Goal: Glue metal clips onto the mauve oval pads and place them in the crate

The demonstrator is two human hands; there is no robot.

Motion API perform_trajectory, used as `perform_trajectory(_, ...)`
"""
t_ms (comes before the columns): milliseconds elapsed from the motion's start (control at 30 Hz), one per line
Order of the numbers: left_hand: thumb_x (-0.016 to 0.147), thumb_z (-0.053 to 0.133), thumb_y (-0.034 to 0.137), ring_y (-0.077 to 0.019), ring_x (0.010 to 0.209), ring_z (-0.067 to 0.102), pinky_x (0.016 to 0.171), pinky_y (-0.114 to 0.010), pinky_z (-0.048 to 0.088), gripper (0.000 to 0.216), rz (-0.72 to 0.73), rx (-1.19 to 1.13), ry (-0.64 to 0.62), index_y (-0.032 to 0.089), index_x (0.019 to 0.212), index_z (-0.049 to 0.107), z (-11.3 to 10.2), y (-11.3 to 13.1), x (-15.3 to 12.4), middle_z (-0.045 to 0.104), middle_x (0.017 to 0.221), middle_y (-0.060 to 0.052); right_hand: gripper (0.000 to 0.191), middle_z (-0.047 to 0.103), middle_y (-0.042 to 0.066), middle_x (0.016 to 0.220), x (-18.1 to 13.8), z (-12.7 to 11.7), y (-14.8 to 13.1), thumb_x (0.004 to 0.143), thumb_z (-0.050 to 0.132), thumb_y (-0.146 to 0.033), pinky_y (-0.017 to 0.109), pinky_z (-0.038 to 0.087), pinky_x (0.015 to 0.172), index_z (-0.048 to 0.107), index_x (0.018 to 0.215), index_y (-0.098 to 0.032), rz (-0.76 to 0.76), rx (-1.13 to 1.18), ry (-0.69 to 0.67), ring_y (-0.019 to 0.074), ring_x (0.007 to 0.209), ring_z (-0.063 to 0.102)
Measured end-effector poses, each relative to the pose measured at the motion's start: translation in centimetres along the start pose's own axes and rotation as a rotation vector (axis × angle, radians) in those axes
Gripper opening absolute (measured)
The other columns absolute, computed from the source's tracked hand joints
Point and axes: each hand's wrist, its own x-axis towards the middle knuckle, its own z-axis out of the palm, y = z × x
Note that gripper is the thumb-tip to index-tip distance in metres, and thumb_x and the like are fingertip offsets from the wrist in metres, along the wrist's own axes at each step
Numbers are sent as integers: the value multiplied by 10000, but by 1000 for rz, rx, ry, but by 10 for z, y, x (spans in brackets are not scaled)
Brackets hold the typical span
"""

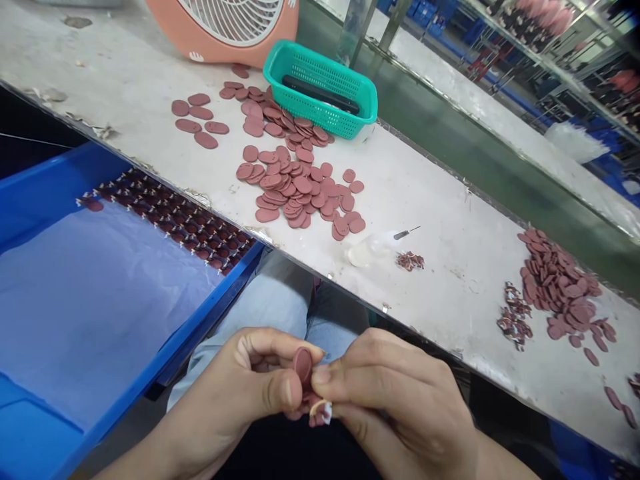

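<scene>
Across the scuffed white workbench [450, 267] sit heaps of reddish oval discs [300, 187] and a green perforated basket [325, 120], while nearer, right of a blue tray [40, 190], the left hand [240, 387] and right hand [405, 400] pinch a small reddish oval piece [303, 365] between thumbs and fingers.

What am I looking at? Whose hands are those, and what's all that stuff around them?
There's no robot here, just a person's two bare hands. The camera sits on that person's head, looking forward and down. The left hand and right hand pinch a small reddish piece between their fingertips. On the pale table lie piles of flat reddish ovals, a green basket and an orange fan. At the left, a blue tray holds rows of dark red pieces. I can't tell what the pieces are for.
</scene>
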Motion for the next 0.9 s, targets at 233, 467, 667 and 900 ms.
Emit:
perform_trajectory(233, 614, 917, 471, -74, 564, 546, 556, -151, 458, 297, -10, -24, 54, 222, 747, 828, -14, -10, 12, 722, 662, -1, 225, 768, 32, 864, -1, 4, 17, 915, 643, -72, 256, 590, 733, 688, 1100, -193, 29, -26, 20, 134, 761, 704)
perform_trajectory(467, 643, 901, 477, -63, 576, 526, 564, -131, 486, 327, -16, -12, 69, 192, 788, 831, -14, -14, 15, 663, 669, 5, 155, 753, 46, 839, -3, 7, 23, 891, 667, -68, 243, 577, 732, 718, 1001, -164, 34, -46, 44, 130, 756, 691)
perform_trajectory(667, 616, 916, 473, -62, 559, 510, 549, -140, 496, 346, 7, -6, 82, 181, 781, 833, -11, -14, 13, 637, 648, 8, 140, 751, 73, 838, -6, 8, 20, 870, 684, -45, 235, 568, 743, 729, 985, -111, -13, -40, 86, 135, 764, 691)
perform_trajectory(900, 620, 919, 462, -62, 578, 544, 561, -127, 509, 351, 0, -5, 91, 172, 798, 832, -10, -16, 12, 656, 659, 4, 131, 748, 76, 832, -7, 8, 21, 874, 675, -51, 233, 563, 745, 734, 977, -106, 1, -55, 78, 136, 759, 692)
